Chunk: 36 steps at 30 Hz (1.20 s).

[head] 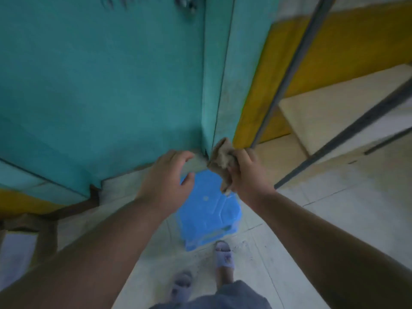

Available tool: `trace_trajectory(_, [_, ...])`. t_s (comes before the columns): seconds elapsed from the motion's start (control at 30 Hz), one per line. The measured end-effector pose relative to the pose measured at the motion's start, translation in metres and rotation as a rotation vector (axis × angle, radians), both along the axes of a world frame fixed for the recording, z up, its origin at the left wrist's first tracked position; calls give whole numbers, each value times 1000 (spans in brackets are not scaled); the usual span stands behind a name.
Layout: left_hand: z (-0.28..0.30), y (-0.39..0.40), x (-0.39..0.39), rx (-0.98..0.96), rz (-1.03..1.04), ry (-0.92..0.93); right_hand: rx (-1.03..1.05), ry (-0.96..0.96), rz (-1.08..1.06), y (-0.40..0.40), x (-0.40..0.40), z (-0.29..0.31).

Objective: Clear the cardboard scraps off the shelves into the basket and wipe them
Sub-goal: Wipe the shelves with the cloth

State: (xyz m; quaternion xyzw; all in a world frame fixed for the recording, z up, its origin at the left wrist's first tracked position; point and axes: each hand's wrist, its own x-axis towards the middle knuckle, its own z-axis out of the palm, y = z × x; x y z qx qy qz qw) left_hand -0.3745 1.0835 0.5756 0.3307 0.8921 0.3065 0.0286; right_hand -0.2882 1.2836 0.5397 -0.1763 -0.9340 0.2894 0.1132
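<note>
Tiled floor [334,219], brown cloth [223,161] gripped by right hand [247,172]

— Inspector, what is the person wearing?
— Both forearms [312,230] are showing bare, no sleeves. Grey-blue shorts [223,296]; pale lilac slippers [224,256] are covering both feet, just beside the blue crate [207,219].
</note>
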Motion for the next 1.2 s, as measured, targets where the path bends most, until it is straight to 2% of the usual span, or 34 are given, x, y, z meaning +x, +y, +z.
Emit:
trace_trajectory(0.2, [98, 28, 4, 117, -239, 183, 2, 284, -358, -6, 54, 118])
trace_trajectory(0.5, [163, 123, 94, 205, -468, 188, 119, 561, -577, 33, 168, 250])
trace_trajectory(0.73, [182, 257, 197, 252, -575, 186, 156, 672, -698, 128, 279, 285])
trace_trajectory(0.93, [207, 383, 279, 251, -569, 136, 56, 789, -726, 237, 359, 310])
trace_trajectory(1.07, [219, 449, 297, 240, -549, 158, 54, 825, -712, 309, 374, 325])
trace_trajectory(1.2, [223, 509, 286, 204, -516, 199, 63, 855, -723, 381, 357, 331])
